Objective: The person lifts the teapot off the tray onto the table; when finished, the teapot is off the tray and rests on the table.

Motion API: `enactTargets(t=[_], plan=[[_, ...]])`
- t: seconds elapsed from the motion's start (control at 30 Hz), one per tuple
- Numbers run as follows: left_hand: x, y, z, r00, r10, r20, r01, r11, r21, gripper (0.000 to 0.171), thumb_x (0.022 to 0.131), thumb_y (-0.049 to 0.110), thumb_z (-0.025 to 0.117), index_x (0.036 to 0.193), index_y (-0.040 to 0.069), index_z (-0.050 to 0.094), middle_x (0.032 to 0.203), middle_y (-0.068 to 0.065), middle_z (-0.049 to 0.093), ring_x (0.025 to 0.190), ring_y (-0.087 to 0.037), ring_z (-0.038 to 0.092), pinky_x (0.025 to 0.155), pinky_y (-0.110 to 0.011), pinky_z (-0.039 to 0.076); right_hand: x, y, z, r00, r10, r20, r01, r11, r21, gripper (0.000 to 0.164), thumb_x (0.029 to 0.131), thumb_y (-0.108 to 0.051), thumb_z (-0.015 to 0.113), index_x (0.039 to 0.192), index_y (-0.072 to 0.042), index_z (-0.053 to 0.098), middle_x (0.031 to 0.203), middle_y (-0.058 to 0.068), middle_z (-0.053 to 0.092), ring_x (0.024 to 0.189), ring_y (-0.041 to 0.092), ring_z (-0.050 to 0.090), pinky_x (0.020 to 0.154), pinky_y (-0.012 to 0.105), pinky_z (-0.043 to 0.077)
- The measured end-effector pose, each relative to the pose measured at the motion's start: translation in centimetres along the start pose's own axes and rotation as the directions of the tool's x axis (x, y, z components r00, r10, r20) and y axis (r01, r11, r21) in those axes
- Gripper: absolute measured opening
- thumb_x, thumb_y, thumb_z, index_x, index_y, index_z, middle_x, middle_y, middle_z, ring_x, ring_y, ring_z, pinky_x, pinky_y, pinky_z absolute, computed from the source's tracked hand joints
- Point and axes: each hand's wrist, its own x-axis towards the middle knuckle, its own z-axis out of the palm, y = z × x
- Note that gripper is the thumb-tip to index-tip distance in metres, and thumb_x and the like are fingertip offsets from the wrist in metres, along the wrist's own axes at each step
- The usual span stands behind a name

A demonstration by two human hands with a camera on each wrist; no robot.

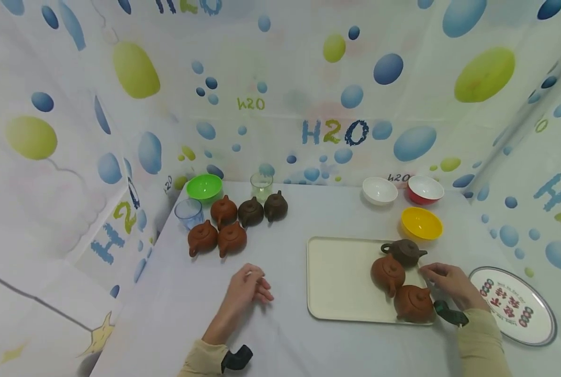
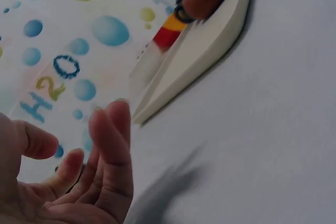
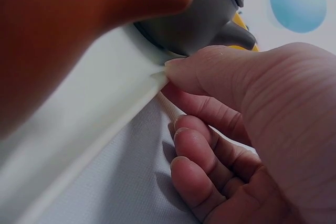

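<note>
- Right grip (image 1: 450,285) first: I've got it pinching the right-hand rim of the cream rectangular tray (image 1: 341,277), thumb on top, the other fingers loosely curled outside.
- The tray sits on the white-covered table (image 1: 280,335), to my right; whether that pinched edge is raised at all, I can't tell.
- Passengers, all bunched at the right end: a dark-brown clay teapot (image 1: 405,253) at the back, a reddish-brown round clay teapot (image 1: 386,272) beside it, another reddish-brown round clay teapot (image 1: 415,305) at the near corner.
- Lopsided load, I reckon, so I want a firm pinch and no jerks; a tilt could slide those pots.
- Careful with that spout! The dark pot's pokes out just beside my fingertips, so knuckles low.
- Left grip (image 1: 248,287): nothing in it, fingers loosely bent, well apart from the tray. A matching hold on the bare left rim would, I judge, steady things.
- Yellow round bowl (image 1: 421,224) close behind the dark pot; best not shove that way.
</note>
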Motion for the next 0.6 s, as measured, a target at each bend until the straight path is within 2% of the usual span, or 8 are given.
enactTargets(t=[0.07, 0.13, 0.27, 0.37, 0.43, 0.5, 0.6], plan=[[-0.3, -0.2, 1.8, 0.99, -0.004, 0.142, 0.002, 1.0, 0.011, 0.02, 0.11, 0.014, 0.048, 0.118, -0.004, 0.055, 0.092, -0.014, 0.075, 0.07, -0.017, 0.077, 0.063, -0.026, 0.061, 0.0, 0.0, 0.1, 1.0, 0.002, -0.004, -0.002, 1.0, 0.0, 0.061, 0.111, -0.045, 0.054, 0.147, 0.005, 0.055, 0.145, 0.034, 0.056, 0.122, 0.041, 0.055, 0.101, 0.054, 0.052], [-0.6, -0.5, 3.9, 0.966, -0.019, 0.257, 0.021, 1.0, -0.004, 0.021, 0.11, 0.016, 0.05, 0.118, -0.003, 0.054, 0.094, -0.016, 0.077, 0.07, -0.017, 0.077, 0.063, -0.026, 0.061, 0.0, 0.2, 0.2, 1.0, 0.001, -0.009, -0.001, 1.0, 0.0, 0.062, 0.111, -0.045, 0.055, 0.146, 0.005, 0.055, 0.144, 0.034, 0.056, 0.122, 0.041, 0.055, 0.101, 0.054, 0.052], [-1.6, -0.9, 8.4, 0.913, -0.055, 0.405, 0.088, 0.994, -0.062, 0.018, 0.109, 0.015, 0.052, 0.119, 0.0, 0.054, 0.097, -0.021, 0.079, 0.07, -0.018, 0.078, 0.062, -0.025, 0.062, -0.1, 0.6, 0.4, 1.0, 0.004, -0.015, -0.004, 1.0, 0.007, 0.063, 0.11, -0.046, 0.056, 0.145, 0.006, 0.055, 0.145, 0.034, 0.056, 0.122, 0.041, 0.055, 0.1, 0.052, 0.052], [-2.3, -1.3, 11.5, 0.875, -0.068, 0.479, 0.125, 0.988, -0.087, 0.021, 0.108, 0.015, 0.052, 0.124, 0.002, 0.052, 0.101, -0.025, 0.079, 0.071, -0.022, 0.079, 0.062, -0.028, 0.064, -0.1, 0.7, 0.7, 1.0, -0.011, -0.016, 0.011, 1.0, 0.013, 0.061, 0.11, -0.044, 0.057, 0.144, 0.007, 0.056, 0.144, 0.035, 0.056, 0.121, 0.04, 0.056, 0.097, 0.047, 0.052], [-2.4, -1.3, 13.4, 0.856, -0.072, 0.512, 0.135, 0.987, -0.087, 0.026, 0.107, 0.015, 0.052, 0.129, 0.002, 0.05, 0.102, -0.025, 0.079, 0.072, -0.025, 0.08, 0.062, -0.03, 0.065, 0.0, 0.7, 0.7, 1.0, -0.017, -0.016, 0.017, 1.0, 0.014, 0.059, 0.11, -0.042, 0.057, 0.145, 0.006, 0.057, 0.144, 0.034, 0.057, 0.12, 0.039, 0.056, 0.096, 0.045, 0.052], [-2.0, -1.2, 15.1, 0.849, -0.07, 0.523, 0.14, 0.986, -0.095, 0.029, 0.106, 0.016, 0.052, 0.132, 0.003, 0.048, 0.103, -0.025, 0.079, 0.074, -0.028, 0.081, 0.063, -0.033, 0.065, 0.0, 0.5, 0.7, 1.0, -0.018, -0.013, 0.018, 1.0, 0.016, 0.059, 0.11, -0.042, 0.057, 0.145, 0.006, 0.056, 0.144, 0.034, 0.057, 0.119, 0.039, 0.057, 0.096, 0.045, 0.052], [-0.9, -0.8, 17.4, 0.859, -0.052, 0.509, 0.136, 0.982, -0.13, 0.028, 0.107, 0.016, 0.053, 0.131, 0.004, 0.046, 0.102, -0.026, 0.078, 0.076, -0.032, 0.082, 0.065, -0.034, 0.066, 0.1, 0.1, 0.5, 1.0, -0.009, -0.021, 0.009, 1.0, -0.001, 0.059, 0.11, -0.043, 0.056, 0.146, 0.005, 0.056, 0.143, 0.033, 0.058, 0.12, 0.039, 0.057, 0.097, 0.049, 0.053]])
